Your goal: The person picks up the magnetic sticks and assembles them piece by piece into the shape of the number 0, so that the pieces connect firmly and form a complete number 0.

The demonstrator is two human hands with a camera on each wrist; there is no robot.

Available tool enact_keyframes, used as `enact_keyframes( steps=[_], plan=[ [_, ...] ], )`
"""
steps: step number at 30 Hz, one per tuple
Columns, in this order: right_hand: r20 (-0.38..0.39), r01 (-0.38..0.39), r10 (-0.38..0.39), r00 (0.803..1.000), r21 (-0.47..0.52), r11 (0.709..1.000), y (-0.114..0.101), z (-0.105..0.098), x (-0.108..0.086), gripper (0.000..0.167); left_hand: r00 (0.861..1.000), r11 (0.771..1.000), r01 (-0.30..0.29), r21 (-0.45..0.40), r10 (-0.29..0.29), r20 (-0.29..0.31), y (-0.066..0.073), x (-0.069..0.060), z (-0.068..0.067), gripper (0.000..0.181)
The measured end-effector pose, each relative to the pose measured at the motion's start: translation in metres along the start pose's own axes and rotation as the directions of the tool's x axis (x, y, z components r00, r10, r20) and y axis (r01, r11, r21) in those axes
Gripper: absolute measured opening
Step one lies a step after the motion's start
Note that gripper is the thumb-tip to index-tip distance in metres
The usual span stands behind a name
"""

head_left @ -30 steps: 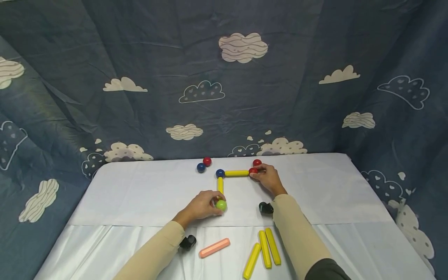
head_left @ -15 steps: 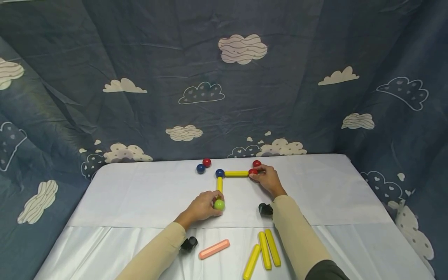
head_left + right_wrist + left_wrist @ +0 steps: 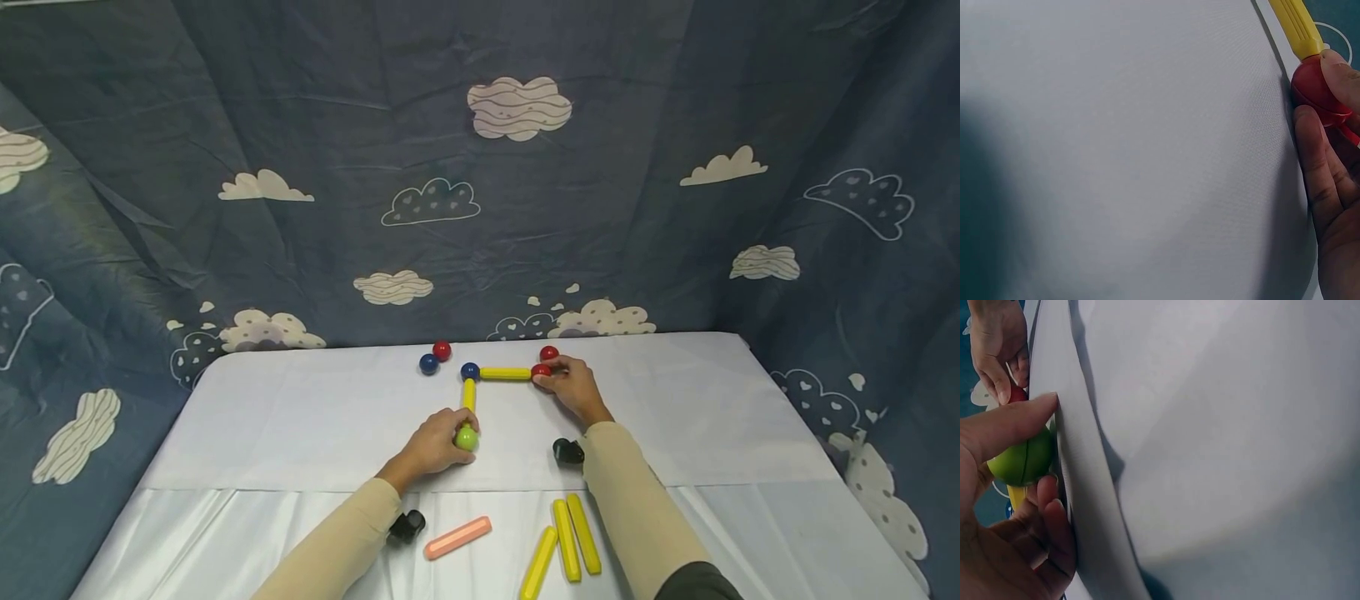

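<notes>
My left hand (image 3: 435, 442) pinches a green ball (image 3: 1022, 459) between thumb and fingers at the near end of a yellow stick (image 3: 468, 395). That stick runs away from me to a blue ball (image 3: 470, 372), a corner where a second yellow stick (image 3: 505, 374) leads off to the right. At this second stick's right end my right hand (image 3: 576, 388) pinches a red ball (image 3: 1317, 90), which touches the stick's tip in the right wrist view. Another red ball (image 3: 549, 353) lies just behind the right fingertips.
Back left of the corner sit a loose red ball (image 3: 442, 351) and a loose blue ball (image 3: 428, 364). Nearer me lie a pink stick (image 3: 457, 537) and several yellow sticks (image 3: 567, 542) on the white cloth (image 3: 285, 433). A dark cloud-patterned curtain (image 3: 600, 208) hangs behind the table.
The green ball and the near end of its stick have shifted slightly left with my left hand. My right hand stays on the red ball; the whole view has drifted a little.
</notes>
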State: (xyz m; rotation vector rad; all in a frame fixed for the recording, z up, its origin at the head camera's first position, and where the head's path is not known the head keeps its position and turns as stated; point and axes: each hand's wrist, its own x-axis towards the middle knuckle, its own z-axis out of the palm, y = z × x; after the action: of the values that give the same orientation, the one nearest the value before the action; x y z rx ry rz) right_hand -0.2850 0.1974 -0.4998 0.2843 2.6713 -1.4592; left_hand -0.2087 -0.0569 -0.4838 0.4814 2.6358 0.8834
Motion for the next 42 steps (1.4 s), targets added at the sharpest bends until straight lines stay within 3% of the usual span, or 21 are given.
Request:
enact_keyframes(
  steps=[9,17,24,36,42],
  plan=[
    [-0.006,0.003,-0.003,1.0,0.0,1.0,-0.001,0.001,0.0,0.044,0.999,0.999,-0.036,-0.034,0.037,0.02,-0.003,-0.002,-0.003,0.03],
    [0.005,0.0,0.0,1.0,0.007,1.0,0.0,0.0,0.0,0.044,0.999,0.999,-0.03,-0.044,0.031,0.028,-0.003,0.0,-0.002,0.032],
    [0.018,-0.01,0.01,1.0,0.006,1.0,-0.001,0.0,0.0,0.045,0.996,0.997,-0.077,-0.026,0.078,0.043,-0.004,-0.002,-0.007,0.039],
    [0.024,-0.011,0.01,1.0,0.021,1.0,-0.002,-0.002,0.0,0.043,0.998,0.998,-0.03,-0.046,0.032,0.045,-0.008,-0.018,-0.028,0.043],
    [0.022,-0.013,0.013,1.0,-0.001,1.0,-0.001,-0.001,0.002,0.046,0.995,0.995,-0.072,-0.068,0.076,0.057,-0.011,-0.036,-0.035,0.039]
  ],
)
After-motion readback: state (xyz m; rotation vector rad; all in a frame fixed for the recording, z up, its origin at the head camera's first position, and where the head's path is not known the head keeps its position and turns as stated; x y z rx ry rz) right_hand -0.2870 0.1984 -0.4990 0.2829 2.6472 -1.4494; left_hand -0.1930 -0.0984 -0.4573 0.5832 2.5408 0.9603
